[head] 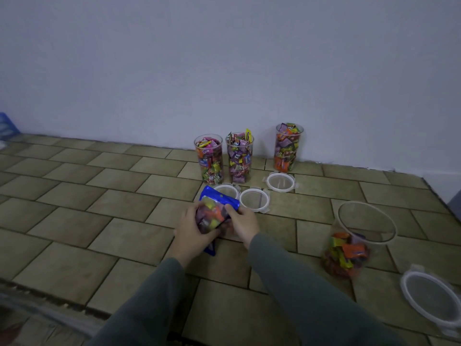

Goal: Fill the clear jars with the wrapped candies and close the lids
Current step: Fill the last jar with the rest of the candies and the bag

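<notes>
Both hands meet at the centre of the frame on a crinkly blue candy bag (pixel 216 213): the left hand (pixel 192 232) has its fingers clamped round the lower end, the right hand (pixel 245 224) pinches the side, likely to steady it for pouring. At lower right stands a wide clear jar (pixel 359 236), half full, its lid (pixel 431 295) on the tiled floor beside it. Three tall full jars (pixel 239 158) line the wall above, their ringed lids (pixel 254 199) lying in front, not yet closed

Both arms reach forward, the left hand (pixel 190 229) and right hand (pixel 245 224) close together, fingers curled in a grip.
</notes>
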Demonstrator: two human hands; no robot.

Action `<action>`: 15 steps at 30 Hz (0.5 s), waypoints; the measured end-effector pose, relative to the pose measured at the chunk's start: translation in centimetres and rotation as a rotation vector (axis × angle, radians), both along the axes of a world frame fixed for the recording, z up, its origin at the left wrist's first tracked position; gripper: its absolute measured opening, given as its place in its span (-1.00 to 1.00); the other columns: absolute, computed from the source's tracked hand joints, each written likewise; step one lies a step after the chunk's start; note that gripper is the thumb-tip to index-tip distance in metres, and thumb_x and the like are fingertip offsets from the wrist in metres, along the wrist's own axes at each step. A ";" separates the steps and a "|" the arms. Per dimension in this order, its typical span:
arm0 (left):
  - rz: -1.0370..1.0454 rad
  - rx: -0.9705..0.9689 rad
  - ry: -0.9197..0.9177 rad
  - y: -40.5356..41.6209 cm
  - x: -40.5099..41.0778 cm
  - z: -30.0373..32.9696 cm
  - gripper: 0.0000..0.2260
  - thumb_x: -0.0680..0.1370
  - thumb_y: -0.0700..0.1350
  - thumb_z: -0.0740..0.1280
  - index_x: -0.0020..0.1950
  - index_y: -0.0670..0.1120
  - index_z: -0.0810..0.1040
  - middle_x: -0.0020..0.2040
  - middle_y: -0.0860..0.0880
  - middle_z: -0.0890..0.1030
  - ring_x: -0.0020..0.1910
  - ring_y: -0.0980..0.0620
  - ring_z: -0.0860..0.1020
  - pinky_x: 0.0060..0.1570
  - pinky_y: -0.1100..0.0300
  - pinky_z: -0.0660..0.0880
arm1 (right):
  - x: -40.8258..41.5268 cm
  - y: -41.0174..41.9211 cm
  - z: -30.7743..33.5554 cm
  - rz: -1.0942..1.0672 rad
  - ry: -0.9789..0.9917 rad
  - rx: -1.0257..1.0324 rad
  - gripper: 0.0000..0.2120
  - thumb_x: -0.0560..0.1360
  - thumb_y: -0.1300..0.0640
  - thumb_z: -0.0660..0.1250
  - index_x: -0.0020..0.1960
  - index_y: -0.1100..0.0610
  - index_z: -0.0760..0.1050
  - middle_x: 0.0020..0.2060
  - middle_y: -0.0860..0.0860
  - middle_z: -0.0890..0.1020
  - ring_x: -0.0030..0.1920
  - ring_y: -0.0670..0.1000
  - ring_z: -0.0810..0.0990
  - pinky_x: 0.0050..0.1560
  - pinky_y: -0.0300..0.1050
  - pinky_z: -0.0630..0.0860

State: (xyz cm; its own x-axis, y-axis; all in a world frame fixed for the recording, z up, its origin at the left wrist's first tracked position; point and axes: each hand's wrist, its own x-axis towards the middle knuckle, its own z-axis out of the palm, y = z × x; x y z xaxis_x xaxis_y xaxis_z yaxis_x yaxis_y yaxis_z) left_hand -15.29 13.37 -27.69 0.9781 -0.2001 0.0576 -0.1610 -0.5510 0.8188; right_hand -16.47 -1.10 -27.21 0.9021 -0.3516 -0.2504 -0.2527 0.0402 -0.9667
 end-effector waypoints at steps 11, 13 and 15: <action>-0.027 -0.264 -0.231 -3.8 -2.7 3.0 -0.61 0.51 -0.02 0.41 0.26 0.11 0.33 0.20 0.06 0.44 0.19 0.15 0.46 0.09 0.22 0.51 | -4.3 -3.7 3.2 -0.006 -0.199 -0.442 -0.82 0.62 0.11 0.22 0.00 0.19 0.53 -0.16 0.06 0.61 -0.14 -0.02 0.55 -0.18 -0.21 0.47; -0.077 -0.184 -0.326 -4.1 -2.6 4.7 -0.68 0.54 -0.03 0.38 0.25 0.13 0.39 0.13 0.14 0.49 0.12 0.23 0.48 0.05 0.29 0.48 | -5.2 -4.3 3.7 0.041 -0.227 -0.463 -0.84 0.62 0.14 0.20 0.04 0.13 0.54 -0.11 0.04 0.62 -0.10 -0.03 0.58 -0.09 -0.14 0.52; -0.196 0.047 -0.331 -4.2 -2.4 6.4 -0.88 0.56 -0.01 0.35 0.08 0.14 0.49 -0.07 0.16 0.55 -0.07 0.20 0.53 -0.12 0.28 0.48 | -6.1 -4.8 3.9 0.078 -0.246 -0.477 -0.85 0.62 0.16 0.19 0.03 0.08 0.54 -0.11 0.01 0.62 -0.08 -0.06 0.58 -0.08 -0.18 0.52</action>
